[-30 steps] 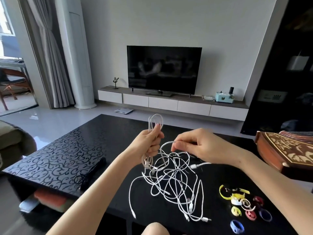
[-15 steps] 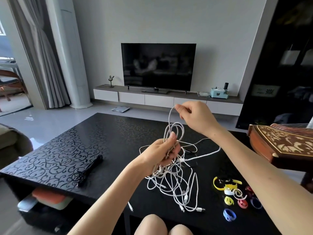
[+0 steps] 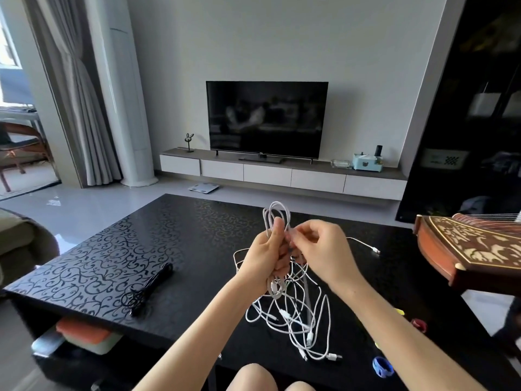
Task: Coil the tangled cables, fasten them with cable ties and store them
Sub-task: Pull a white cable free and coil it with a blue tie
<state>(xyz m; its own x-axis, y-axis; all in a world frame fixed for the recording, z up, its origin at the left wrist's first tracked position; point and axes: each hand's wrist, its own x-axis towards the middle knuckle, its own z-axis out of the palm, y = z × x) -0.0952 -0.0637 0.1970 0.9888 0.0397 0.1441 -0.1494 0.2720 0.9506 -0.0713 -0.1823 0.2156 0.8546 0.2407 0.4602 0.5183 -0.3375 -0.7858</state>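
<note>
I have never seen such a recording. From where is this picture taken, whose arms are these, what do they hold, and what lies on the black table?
There is no machine here. A person wears one camera on the head, so you look forward and down along their own bare arms. The left hand grips several loops of white cable, and the right hand pinches the cable just beside them. Under the hands, on the black table, lies the white tangle of cables. A bundled black cable lies at the left, and a blue cable tie near the front right.
</note>
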